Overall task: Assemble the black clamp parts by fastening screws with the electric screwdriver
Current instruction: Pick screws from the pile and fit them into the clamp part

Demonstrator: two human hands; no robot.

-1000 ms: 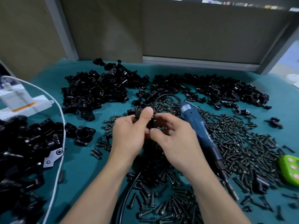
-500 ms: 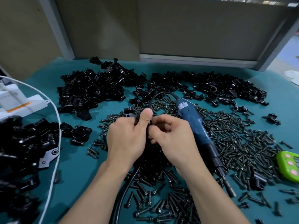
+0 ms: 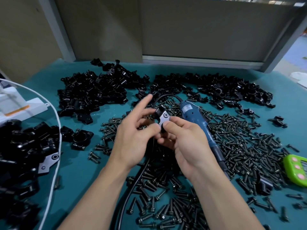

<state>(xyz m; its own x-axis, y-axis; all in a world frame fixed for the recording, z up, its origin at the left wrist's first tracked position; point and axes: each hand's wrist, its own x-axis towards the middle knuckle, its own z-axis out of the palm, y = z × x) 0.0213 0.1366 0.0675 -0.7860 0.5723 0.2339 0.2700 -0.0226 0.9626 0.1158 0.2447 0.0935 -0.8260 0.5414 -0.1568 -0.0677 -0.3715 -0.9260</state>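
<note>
My right hand (image 3: 186,143) pinches a small black clamp part (image 3: 163,117) with a screw head showing on its flat face, held above the table's middle. My left hand (image 3: 132,140) sits just left of it, fingers spread and index finger pointing away, its thumb close to the part's lower edge. The blue electric screwdriver (image 3: 192,113) runs along the far side of my right hand, tip toward me; whether that hand also holds it is hidden. Loose black screws (image 3: 240,138) cover the teal mat under and right of my hands.
Piles of black clamp parts lie at back left (image 3: 93,92), back right (image 3: 224,88) and near left (image 3: 21,143). A white cable (image 3: 54,146) curves past a white box (image 3: 16,103). The screwdriver's black cord (image 3: 131,185) runs toward me. A green device (image 3: 297,170) sits at the right edge.
My left hand has let go and spread its fingers, index finger now pointing out. The clamp part, earlier hidden between both hands, now shows in my right hand's pinch.
</note>
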